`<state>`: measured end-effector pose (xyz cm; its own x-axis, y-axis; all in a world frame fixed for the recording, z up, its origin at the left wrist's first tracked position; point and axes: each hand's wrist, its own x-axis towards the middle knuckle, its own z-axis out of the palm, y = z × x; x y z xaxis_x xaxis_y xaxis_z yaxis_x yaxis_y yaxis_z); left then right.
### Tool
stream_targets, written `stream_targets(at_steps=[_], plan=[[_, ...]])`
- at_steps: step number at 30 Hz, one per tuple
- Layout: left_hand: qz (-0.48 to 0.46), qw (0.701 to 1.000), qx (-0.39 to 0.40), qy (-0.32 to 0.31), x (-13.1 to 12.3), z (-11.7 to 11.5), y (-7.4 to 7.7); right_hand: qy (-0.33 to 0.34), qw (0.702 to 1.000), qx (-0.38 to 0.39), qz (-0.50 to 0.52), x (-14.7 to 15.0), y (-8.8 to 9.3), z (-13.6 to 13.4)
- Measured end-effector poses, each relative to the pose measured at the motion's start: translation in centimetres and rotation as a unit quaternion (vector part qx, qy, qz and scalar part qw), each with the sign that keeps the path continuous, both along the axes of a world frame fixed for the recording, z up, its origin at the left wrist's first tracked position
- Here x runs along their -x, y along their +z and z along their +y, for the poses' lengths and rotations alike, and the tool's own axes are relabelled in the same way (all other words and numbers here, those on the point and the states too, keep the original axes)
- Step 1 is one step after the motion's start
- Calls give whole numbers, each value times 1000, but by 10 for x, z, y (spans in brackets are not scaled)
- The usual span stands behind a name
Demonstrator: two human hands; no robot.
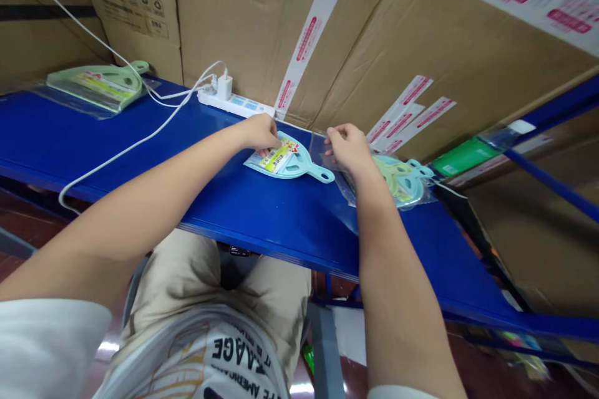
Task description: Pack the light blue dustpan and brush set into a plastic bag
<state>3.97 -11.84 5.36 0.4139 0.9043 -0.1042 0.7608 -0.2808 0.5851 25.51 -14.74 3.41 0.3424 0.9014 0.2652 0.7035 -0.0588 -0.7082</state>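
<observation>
Rests the left hand [259,131] on the light-blue dustpan [302,160], fingers curled and nearly closed, thumb over the yellow printed label [281,156]; cannot tell whether gripping or merely touching. Holds the right hand [349,144] just to the right, thumb and fingers loosely bent with little gap between; touches or nearly touches clear plastic wrapping [345,190], cannot tell whether pinching any of it.

Between the hands, dustpan lying on the blue tabletop [281,218], handle pointing right and slightly towards the front edge. Just beyond the right wrist, light-green and light-blue dustpans [409,184] overlapping in clear bags. Farther right, near the tabletop's back corner, a bottle with a green label [472,153], tipped on its side.

Behind the left hand, against the cardboard, a white power strip [238,103] with a white charger [225,86] plugged in. From there, a white cable [135,143] looping across the tabletop and over the front edge. At the far left, a bagged light-green dustpan [100,84].

All along the back, large brown cardboard boxes [243,25], sealed with white tape [309,31] bearing red print. On the right, blue metal framing [556,184] and more cardboard. Below the front edge, beige trousers [187,268] in a seated pose, over a dark reddish floor [355,377].
</observation>
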Motion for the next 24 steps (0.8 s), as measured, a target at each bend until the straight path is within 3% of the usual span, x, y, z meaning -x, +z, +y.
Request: stream_targets(at_steps=[5,11,15,20,24], plan=[[37,997,-66,-4,2,4,-5,-82,988,-13,-128,-14,11,-6],[54,980,-190,4,5,8,-8,-159,960,26,-231,-38,16,-14],[-6,977,-212,-1,3,5,-5,-144,954,70,-254,-36,14,-15],[-68,969,-221,-83,-1,-1,-5,-94,954,71,-275,-13,12,-14],[-117,961,-155,-196,-9,-15,0,-76,951,98,-285,-4,13,-16]])
